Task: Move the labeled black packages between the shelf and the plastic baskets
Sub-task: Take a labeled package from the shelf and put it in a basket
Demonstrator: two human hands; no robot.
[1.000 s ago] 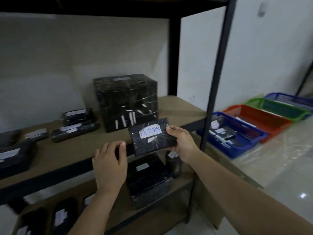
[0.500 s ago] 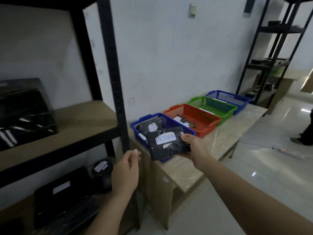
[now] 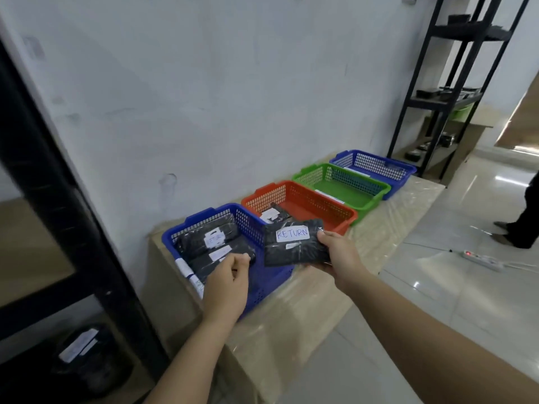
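My right hand [image 3: 339,255] grips a flat black package [image 3: 294,249] by its right edge; its white label reads RETURN. It hangs over the right end of the near blue basket [image 3: 201,221], which holds several black labeled packages [image 3: 204,243]. My left hand [image 3: 230,279] hovers over that basket's front with fingers loosely curled and nothing in them; whether it touches a package I cannot tell. The red basket [image 3: 326,204] behind holds a labeled package [image 3: 274,214]. The shelf's black post [image 3: 58,199] stands at the left.
A green basket [image 3: 364,185] and a far blue basket [image 3: 379,167] continue the row on the low plastic-wrapped table [image 3: 379,228]. Another black shelf [image 3: 437,83] stands at the back right. A person's leg [image 3: 525,223] and a power strip [image 3: 481,259] are on the floor.
The view swung right from the shelf to the baskets. My right hand carried the RETURN package from the shelf edge to above the near blue basket; my left hand followed over it.
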